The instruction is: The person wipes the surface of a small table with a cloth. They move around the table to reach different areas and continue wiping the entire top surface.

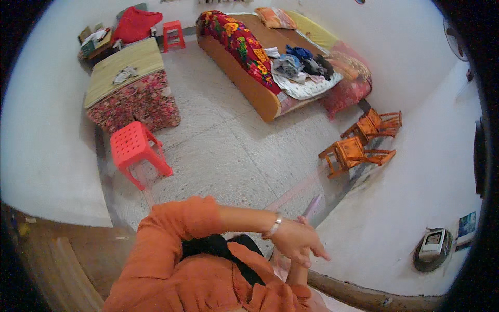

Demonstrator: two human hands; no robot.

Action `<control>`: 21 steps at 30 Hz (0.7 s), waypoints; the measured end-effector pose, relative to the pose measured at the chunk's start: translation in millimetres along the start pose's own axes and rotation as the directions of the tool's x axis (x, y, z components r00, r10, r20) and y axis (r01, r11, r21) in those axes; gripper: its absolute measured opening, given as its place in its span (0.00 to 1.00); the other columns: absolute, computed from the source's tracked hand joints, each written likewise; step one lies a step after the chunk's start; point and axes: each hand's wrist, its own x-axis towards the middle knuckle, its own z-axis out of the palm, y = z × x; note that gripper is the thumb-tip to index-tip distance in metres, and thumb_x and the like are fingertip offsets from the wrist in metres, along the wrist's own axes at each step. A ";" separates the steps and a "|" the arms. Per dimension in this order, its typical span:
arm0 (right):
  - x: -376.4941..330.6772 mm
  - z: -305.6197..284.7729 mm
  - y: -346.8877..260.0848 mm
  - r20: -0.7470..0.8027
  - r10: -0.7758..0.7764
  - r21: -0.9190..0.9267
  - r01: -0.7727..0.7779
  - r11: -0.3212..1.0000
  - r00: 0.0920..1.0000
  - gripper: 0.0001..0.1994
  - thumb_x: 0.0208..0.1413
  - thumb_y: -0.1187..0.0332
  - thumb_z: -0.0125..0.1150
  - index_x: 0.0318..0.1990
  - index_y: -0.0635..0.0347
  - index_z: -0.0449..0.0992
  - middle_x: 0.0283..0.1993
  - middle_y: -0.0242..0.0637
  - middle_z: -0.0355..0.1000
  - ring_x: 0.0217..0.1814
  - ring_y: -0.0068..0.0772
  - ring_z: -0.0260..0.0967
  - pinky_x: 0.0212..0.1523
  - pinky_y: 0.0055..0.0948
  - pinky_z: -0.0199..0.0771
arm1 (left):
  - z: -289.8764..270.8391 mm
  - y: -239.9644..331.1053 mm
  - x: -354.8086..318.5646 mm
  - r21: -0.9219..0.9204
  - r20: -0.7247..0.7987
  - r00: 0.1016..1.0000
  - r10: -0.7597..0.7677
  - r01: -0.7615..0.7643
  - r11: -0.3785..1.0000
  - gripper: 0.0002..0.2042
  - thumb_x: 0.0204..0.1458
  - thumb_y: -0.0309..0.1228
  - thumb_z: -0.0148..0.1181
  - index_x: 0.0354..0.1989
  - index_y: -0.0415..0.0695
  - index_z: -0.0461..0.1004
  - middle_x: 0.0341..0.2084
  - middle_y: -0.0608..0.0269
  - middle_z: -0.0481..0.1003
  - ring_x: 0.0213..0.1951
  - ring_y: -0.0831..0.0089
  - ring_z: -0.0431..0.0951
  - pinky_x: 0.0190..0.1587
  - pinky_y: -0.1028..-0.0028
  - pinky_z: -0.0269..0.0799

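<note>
My left arm, in an orange sleeve, reaches across my body to the right, with a pale bracelet (276,224) at the wrist. My left hand (299,240) is open, its fingers stretched and apart, lying over or just above my right wrist. Beneath it, my right hand (302,220) is mostly hidden; only a little of it shows past the left one. A thin, flat lilac object (312,207) sticks up from the right hand, which seems closed around its lower end. What kind of thing it is, I cannot make out.
A coral plastic stool (136,148) stands left, by a flower-draped table (136,101). Farther off are a red stool (173,36) and a bed (228,60) with piled clothes (299,65). Wooden chairs (353,151) line the right wall, near a wall-mounted device (432,243).
</note>
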 end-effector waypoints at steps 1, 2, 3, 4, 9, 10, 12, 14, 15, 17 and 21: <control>13.4 6.3 6.3 -0.026 0.045 0.059 -0.044 0.997 0.999 0.12 0.52 0.61 0.61 0.27 0.59 0.71 0.23 0.34 0.67 0.25 0.28 0.65 0.30 0.32 0.69 | -12.0 2.4 -15.4 0.028 -0.141 0.981 0.135 -0.132 0.991 0.25 0.52 0.36 0.58 0.59 0.44 0.65 0.45 0.51 0.73 0.48 0.59 0.73 0.50 0.65 0.65; 28.9 12.6 17.3 -0.024 0.087 0.110 -0.084 0.990 0.996 0.11 0.52 0.61 0.61 0.27 0.59 0.71 0.24 0.34 0.67 0.25 0.28 0.65 0.30 0.32 0.69 | -16.0 2.3 -30.3 0.086 -0.296 0.919 0.260 -0.245 0.966 0.21 0.53 0.30 0.56 0.57 0.43 0.66 0.39 0.49 0.74 0.42 0.58 0.75 0.46 0.67 0.69; 45.3 25.1 24.5 -0.029 0.130 0.175 -0.123 0.977 0.991 0.11 0.52 0.61 0.61 0.28 0.59 0.71 0.24 0.34 0.68 0.25 0.29 0.65 0.30 0.32 0.69 | -31.6 11.4 -46.1 0.051 -0.361 0.883 0.301 -0.304 0.951 0.21 0.54 0.30 0.55 0.57 0.42 0.66 0.40 0.49 0.74 0.43 0.58 0.74 0.47 0.66 0.69; 63.2 33.2 32.6 -0.039 0.167 0.235 -0.153 0.960 0.985 0.11 0.52 0.61 0.61 0.28 0.58 0.71 0.24 0.35 0.68 0.25 0.30 0.66 0.30 0.33 0.70 | -46.9 16.7 -59.3 0.020 -0.423 0.838 0.345 -0.372 0.928 0.20 0.55 0.30 0.55 0.56 0.41 0.67 0.40 0.49 0.73 0.45 0.58 0.74 0.48 0.64 0.68; 185.7 107.6 34.0 0.040 0.309 0.439 -0.294 0.849 0.950 0.11 0.52 0.60 0.61 0.30 0.57 0.70 0.26 0.35 0.68 0.26 0.33 0.67 0.30 0.35 0.72 | -147.0 50.3 -106.9 0.048 -0.600 0.597 0.533 -0.638 0.768 0.20 0.57 0.38 0.52 0.53 0.37 0.70 0.43 0.53 0.73 0.47 0.59 0.73 0.50 0.58 0.67; 214.8 119.3 18.0 0.185 0.340 0.317 -0.383 0.868 0.922 0.12 0.52 0.60 0.62 0.33 0.58 0.70 0.27 0.35 0.68 0.28 0.32 0.66 0.31 0.35 0.72 | -164.1 51.8 -113.3 0.071 -0.618 0.558 0.554 -0.663 0.746 0.21 0.56 0.40 0.53 0.53 0.37 0.70 0.44 0.54 0.73 0.47 0.59 0.73 0.51 0.58 0.67; 246.1 169.5 -16.6 0.160 0.267 0.327 -0.306 0.894 0.950 0.12 0.52 0.59 0.62 0.32 0.58 0.70 0.27 0.34 0.68 0.28 0.32 0.67 0.32 0.34 0.72 | -193.8 50.7 -116.0 0.136 -0.621 0.503 0.601 -0.686 0.715 0.25 0.53 0.45 0.56 0.54 0.40 0.69 0.47 0.55 0.71 0.48 0.57 0.71 0.51 0.61 0.67; 271.0 213.4 -45.7 0.202 0.261 0.279 -0.311 0.909 0.944 0.13 0.52 0.59 0.61 0.34 0.58 0.70 0.28 0.34 0.68 0.30 0.31 0.67 0.33 0.34 0.72 | -226.5 51.2 -120.2 0.198 -0.651 0.442 0.617 -0.686 0.701 0.26 0.52 0.47 0.57 0.55 0.43 0.68 0.49 0.55 0.69 0.50 0.57 0.70 0.52 0.63 0.66; 293.1 234.9 -52.7 0.259 0.264 0.244 -0.327 0.913 0.929 0.13 0.53 0.59 0.60 0.36 0.59 0.70 0.29 0.34 0.68 0.31 0.30 0.67 0.33 0.34 0.72 | -240.4 49.8 -125.8 0.243 -0.655 0.425 0.625 -0.665 0.707 0.26 0.52 0.46 0.57 0.55 0.43 0.67 0.50 0.55 0.69 0.51 0.57 0.69 0.53 0.63 0.66; 336.7 267.0 -81.7 0.323 0.217 0.157 -0.278 0.948 0.921 0.13 0.53 0.59 0.59 0.35 0.59 0.70 0.29 0.34 0.68 0.30 0.29 0.66 0.33 0.33 0.71 | -268.5 45.8 -137.5 0.321 -0.644 0.391 0.657 -0.642 0.696 0.25 0.54 0.45 0.55 0.57 0.44 0.66 0.52 0.55 0.67 0.52 0.58 0.67 0.55 0.63 0.64; 392.3 329.9 -111.3 0.363 0.193 0.034 -0.220 0.975 0.912 0.13 0.53 0.59 0.58 0.31 0.60 0.70 0.24 0.33 0.67 0.27 0.28 0.65 0.32 0.31 0.69 | -312.2 21.0 -172.8 0.504 -0.621 0.314 0.718 -0.541 0.673 0.24 0.56 0.43 0.52 0.59 0.47 0.62 0.55 0.56 0.64 0.55 0.61 0.64 0.57 0.63 0.60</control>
